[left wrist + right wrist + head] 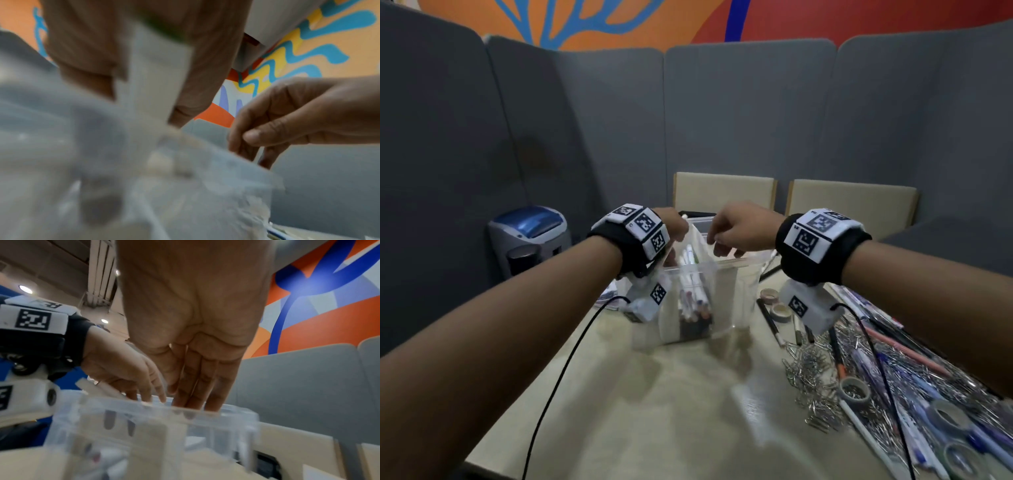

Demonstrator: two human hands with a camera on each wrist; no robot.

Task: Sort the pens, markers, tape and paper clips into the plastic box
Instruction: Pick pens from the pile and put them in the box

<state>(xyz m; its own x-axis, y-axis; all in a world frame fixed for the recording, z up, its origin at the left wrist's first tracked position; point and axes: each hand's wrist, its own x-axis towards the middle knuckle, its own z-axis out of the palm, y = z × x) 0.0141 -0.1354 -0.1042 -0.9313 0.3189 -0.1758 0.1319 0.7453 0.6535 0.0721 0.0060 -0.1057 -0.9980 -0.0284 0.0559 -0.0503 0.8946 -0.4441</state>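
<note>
A clear plastic box (736, 262) stands mid-table, and its left compartment holds several pens and markers (693, 301). My left hand (674, 236) hovers over that compartment and grips a few white markers (690, 251), one with a green end; they point down into the box. The left wrist view shows these markers (156, 73) between my fingers, and in the right wrist view their back ends (96, 387) stick out behind the left hand (131, 374). My right hand (722, 245) pinches the top edge of a translucent divider (698, 236), with its fingers (191, 395) reaching down inside the rim (144, 407).
At the table's right lie a pile of paper clips (811, 370), tape rolls (854, 389) (770, 294) and several pens (893, 342). A grey and blue machine (530, 236) stands at the left, two chair backs (722, 192) behind the box. Grey partitions surround the table.
</note>
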